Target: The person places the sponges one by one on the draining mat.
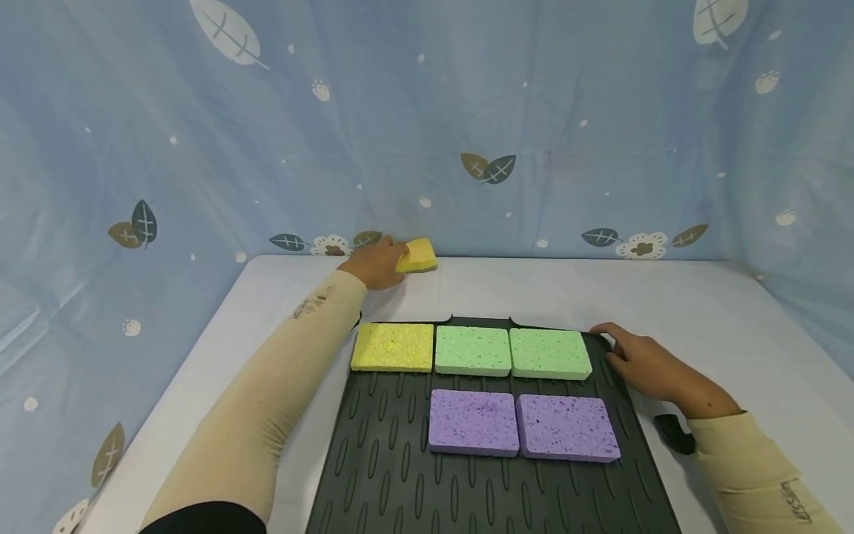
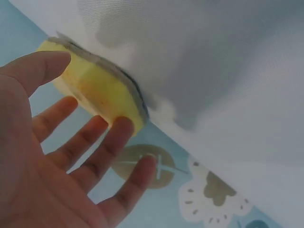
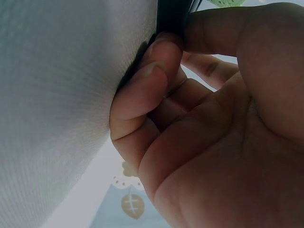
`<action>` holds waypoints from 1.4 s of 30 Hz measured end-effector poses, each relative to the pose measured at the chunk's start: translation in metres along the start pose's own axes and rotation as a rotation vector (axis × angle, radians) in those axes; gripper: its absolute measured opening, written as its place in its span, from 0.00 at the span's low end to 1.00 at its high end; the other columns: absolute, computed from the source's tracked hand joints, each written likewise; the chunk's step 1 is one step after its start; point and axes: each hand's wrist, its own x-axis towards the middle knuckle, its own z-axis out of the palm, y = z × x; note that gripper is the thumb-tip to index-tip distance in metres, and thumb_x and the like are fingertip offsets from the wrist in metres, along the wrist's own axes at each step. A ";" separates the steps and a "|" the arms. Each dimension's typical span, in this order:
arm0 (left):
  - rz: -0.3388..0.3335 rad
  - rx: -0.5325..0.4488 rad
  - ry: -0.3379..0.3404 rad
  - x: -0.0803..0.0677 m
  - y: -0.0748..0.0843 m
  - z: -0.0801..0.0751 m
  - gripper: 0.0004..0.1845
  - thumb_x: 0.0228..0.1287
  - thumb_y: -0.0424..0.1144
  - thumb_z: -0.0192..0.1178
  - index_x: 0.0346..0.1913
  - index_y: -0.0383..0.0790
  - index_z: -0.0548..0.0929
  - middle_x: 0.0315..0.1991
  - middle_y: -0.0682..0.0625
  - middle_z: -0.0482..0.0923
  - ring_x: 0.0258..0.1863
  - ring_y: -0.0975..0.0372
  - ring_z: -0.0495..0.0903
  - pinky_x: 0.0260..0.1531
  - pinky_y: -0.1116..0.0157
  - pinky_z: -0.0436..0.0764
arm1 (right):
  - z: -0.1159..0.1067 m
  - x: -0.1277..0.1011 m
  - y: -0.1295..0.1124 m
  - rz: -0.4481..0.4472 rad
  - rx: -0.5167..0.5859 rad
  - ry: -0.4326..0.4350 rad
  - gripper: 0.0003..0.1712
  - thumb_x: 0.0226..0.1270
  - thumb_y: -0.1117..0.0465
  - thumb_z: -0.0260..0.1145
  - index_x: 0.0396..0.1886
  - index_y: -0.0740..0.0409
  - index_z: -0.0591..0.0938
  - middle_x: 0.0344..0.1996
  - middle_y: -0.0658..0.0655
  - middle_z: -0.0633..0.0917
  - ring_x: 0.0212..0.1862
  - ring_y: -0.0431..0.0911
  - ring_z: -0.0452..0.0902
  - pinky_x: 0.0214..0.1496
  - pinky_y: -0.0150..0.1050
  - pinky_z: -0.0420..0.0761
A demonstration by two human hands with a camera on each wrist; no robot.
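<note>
At the far edge of the table, my left hand (image 1: pixel 376 263) holds a yellow sponge (image 1: pixel 418 256) by its left end. In the left wrist view the thumb and fingertips are against the sponge (image 2: pixel 102 90), which has a thin dark layer along one side. My right hand (image 1: pixel 643 363) grips the upper right corner of a black textured mat (image 1: pixel 400 489), its fingers curled at the edge. On the mat lie a yellow sponge (image 1: pixel 392 347), two green sponges (image 1: pixel 472 351) in the same row, and two purple sponges (image 1: pixel 474 423) below them.
The white table (image 1: pixel 667 289) extends around the mat. A blue curtain (image 1: pixel 400 111) printed with leaves and flowers hangs right behind the table and along its sides. A small black object (image 1: pixel 674 434) is beside the right wrist.
</note>
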 end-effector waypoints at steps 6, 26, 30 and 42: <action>-0.017 0.073 0.027 0.000 0.002 -0.002 0.36 0.67 0.50 0.63 0.73 0.40 0.67 0.65 0.34 0.67 0.68 0.43 0.68 0.64 0.38 0.68 | -0.001 0.000 -0.001 -0.002 0.000 0.004 0.24 0.74 0.67 0.50 0.68 0.62 0.66 0.24 0.53 0.74 0.25 0.44 0.68 0.25 0.39 0.69; -0.090 -0.098 -0.056 -0.004 -0.001 0.000 0.50 0.64 0.53 0.66 0.79 0.41 0.49 0.77 0.31 0.51 0.76 0.39 0.55 0.68 0.35 0.60 | 0.003 0.003 -0.001 0.001 -0.001 0.013 0.24 0.74 0.67 0.51 0.68 0.62 0.66 0.24 0.53 0.74 0.25 0.44 0.68 0.25 0.39 0.69; -0.072 -0.147 -0.076 -0.004 -0.006 0.003 0.47 0.65 0.52 0.66 0.79 0.40 0.52 0.73 0.35 0.61 0.73 0.43 0.60 0.69 0.41 0.63 | 0.003 0.003 -0.001 0.000 0.001 0.012 0.24 0.74 0.67 0.51 0.68 0.62 0.66 0.24 0.52 0.73 0.25 0.44 0.68 0.24 0.39 0.69; 0.003 -0.142 0.058 0.004 -0.025 0.015 0.43 0.61 0.53 0.67 0.74 0.40 0.62 0.61 0.39 0.74 0.58 0.47 0.75 0.56 0.45 0.75 | 0.004 0.003 0.000 -0.006 -0.005 0.025 0.24 0.73 0.68 0.51 0.68 0.62 0.66 0.23 0.52 0.73 0.25 0.44 0.68 0.25 0.39 0.69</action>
